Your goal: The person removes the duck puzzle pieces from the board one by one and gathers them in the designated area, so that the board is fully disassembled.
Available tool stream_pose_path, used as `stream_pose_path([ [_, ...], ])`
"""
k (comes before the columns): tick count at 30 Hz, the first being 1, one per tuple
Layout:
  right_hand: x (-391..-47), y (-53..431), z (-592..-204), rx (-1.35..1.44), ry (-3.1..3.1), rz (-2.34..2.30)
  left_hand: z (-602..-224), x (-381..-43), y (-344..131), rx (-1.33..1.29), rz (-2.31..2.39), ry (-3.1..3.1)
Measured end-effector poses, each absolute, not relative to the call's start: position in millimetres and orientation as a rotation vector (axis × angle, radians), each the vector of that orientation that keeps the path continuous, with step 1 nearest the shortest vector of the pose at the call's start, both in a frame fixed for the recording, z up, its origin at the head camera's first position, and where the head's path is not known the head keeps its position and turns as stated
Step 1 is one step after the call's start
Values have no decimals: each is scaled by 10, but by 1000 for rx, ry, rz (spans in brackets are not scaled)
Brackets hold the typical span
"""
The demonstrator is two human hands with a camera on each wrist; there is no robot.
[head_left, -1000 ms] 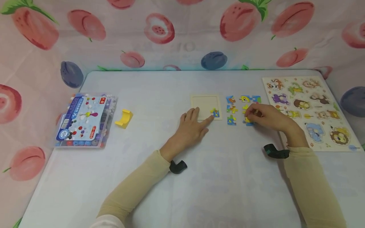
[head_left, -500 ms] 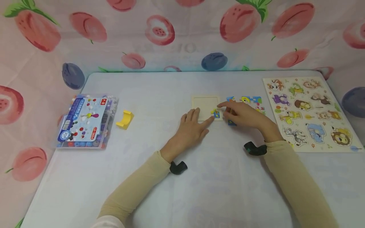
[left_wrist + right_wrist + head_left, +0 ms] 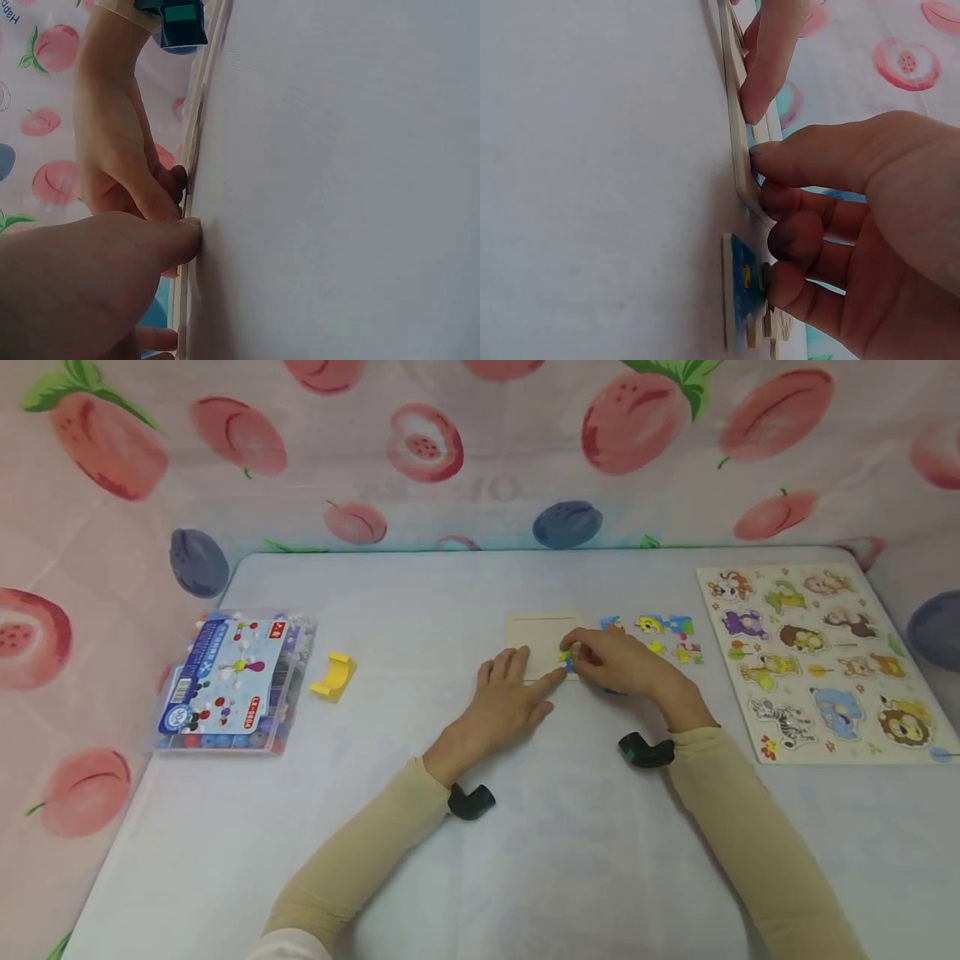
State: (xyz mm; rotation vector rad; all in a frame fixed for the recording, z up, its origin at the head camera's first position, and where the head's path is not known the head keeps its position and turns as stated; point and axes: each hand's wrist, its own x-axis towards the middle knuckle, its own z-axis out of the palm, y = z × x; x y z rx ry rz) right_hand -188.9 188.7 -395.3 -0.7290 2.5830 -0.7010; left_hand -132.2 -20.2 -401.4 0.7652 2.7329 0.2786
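Note:
A pale wooden puzzle tray (image 3: 534, 633) lies mid-table, with blue-and-yellow puzzle pieces (image 3: 568, 662) at its near right corner. My left hand (image 3: 501, 695) rests over the tray's near edge, fingers spread, index fingertip at the pieces. At the tray's right edge, my right hand (image 3: 624, 665) pinches a small puzzle piece between thumb and fingers, mostly hidden by them. The right wrist view shows its thumb (image 3: 814, 156) low at the tray corner (image 3: 741, 180), just beside the left index finger (image 3: 769, 71). A loose blue puzzle piece (image 3: 742, 289) lies under the curled fingers.
More loose pieces (image 3: 666, 625) lie in rows right of the tray, partly behind the right hand. An animal puzzle board (image 3: 832, 664) lies farther right. At left are a yellow curved block (image 3: 333, 677) and a clear box of coloured beads (image 3: 232, 681).
My right hand has moved left from the loose pieces to the tray's right corner, its extended index finger now drawn in to the thumb. My left hand has stayed in place.

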Motion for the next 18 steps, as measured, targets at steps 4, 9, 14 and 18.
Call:
stream_pose_path([
  [4, -1870, 1875, -3932, -692, 2592, -723, -4035, -1330, -219, 772, 303, 2722],
  [9, -1845, 1847, -3903, -674, 2603, -727, -4062, -1335, -241, 788, 314, 2736],
  [14, -1819, 1853, -3914, -648, 2609, -737, -4058, -1325, -238, 789, 315, 2729],
  [18, -1814, 1882, -3946, -655, 2620, -783, -4071, -1320, -229, 789, 295, 2730],
])
